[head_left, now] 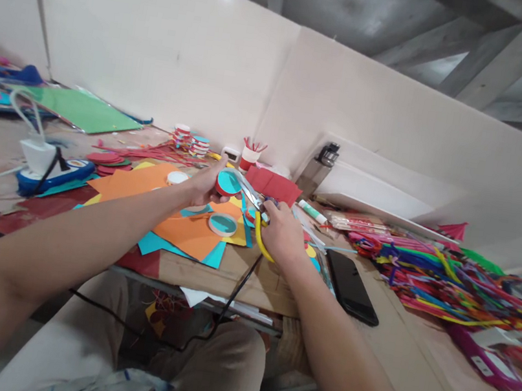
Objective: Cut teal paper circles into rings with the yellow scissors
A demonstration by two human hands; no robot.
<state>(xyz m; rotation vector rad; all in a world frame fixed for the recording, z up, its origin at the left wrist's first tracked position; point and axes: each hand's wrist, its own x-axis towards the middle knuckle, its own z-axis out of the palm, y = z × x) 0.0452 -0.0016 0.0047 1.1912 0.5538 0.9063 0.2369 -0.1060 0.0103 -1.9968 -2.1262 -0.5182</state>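
My left hand grips a small round piece with a teal face and a red rim, held above the table. My right hand is closed on yellow-handled scissors; their blades point left and meet the edge of the round piece. Beneath the hands lie orange, teal and yellow paper sheets, and a second teal disc with a white rim rests on the orange sheet.
A black phone lies right of my right hand. A heap of coloured pipe cleaners fills the right side. A white charger on a blue power strip sits left. A cup, a bottle and small tape rolls stand along the back wall.
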